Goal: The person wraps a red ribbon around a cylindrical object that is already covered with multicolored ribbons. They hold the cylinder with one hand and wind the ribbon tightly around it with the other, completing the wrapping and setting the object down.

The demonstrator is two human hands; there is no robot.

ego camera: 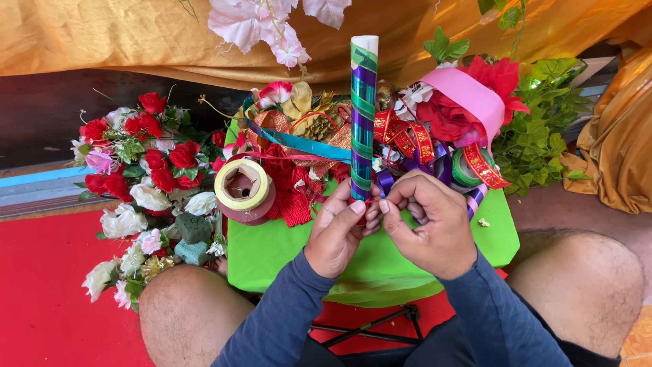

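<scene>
Green table (272, 251): both hands pinch striped tube (363, 102).

Hands (390, 228) pinching striped tube (363, 115)

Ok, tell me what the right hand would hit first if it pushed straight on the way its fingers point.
The right hand points left, fingertips almost touching the left hand at the base of the striped tube. It would likely meet the left hand's fingertips first, though depth is unclear.
</scene>
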